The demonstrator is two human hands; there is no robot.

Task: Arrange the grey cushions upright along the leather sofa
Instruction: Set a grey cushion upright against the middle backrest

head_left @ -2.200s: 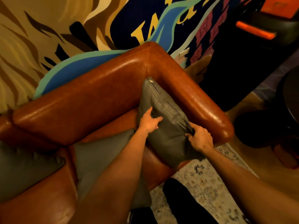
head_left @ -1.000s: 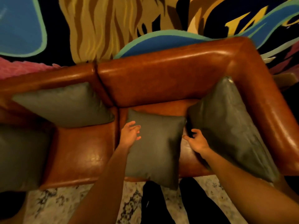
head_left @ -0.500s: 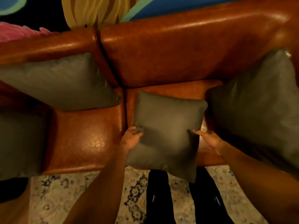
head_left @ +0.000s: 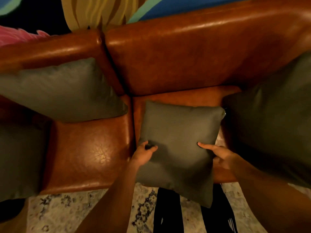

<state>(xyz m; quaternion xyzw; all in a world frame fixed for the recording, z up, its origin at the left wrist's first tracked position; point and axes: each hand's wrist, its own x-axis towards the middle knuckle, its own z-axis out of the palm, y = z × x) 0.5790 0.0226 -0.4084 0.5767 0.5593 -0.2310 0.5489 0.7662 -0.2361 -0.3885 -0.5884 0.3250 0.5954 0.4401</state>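
A small grey cushion (head_left: 180, 132) lies flat on the right seat of the brown leather sofa (head_left: 185, 52), its near corner hanging over the front edge. My left hand (head_left: 143, 154) pinches the cushion's left edge. My right hand (head_left: 218, 154) grips its right edge, with the index finger stretched across the fabric. A large grey cushion (head_left: 272, 118) leans at the sofa's right end. Another grey cushion (head_left: 62, 91) leans against the left backrest, and a fourth grey cushion (head_left: 18, 158) sits at the far left.
A patterned pale rug (head_left: 80, 211) lies in front of the sofa. My dark trouser legs (head_left: 168, 214) stand against the seat's front edge. A painted mural wall (head_left: 94, 10) rises behind the backrest. The left seat (head_left: 87, 148) shows bare leather.
My hands left the large right cushion and moved onto the small middle cushion, closing on its two side edges. My view swung left and came nearer to the seat.
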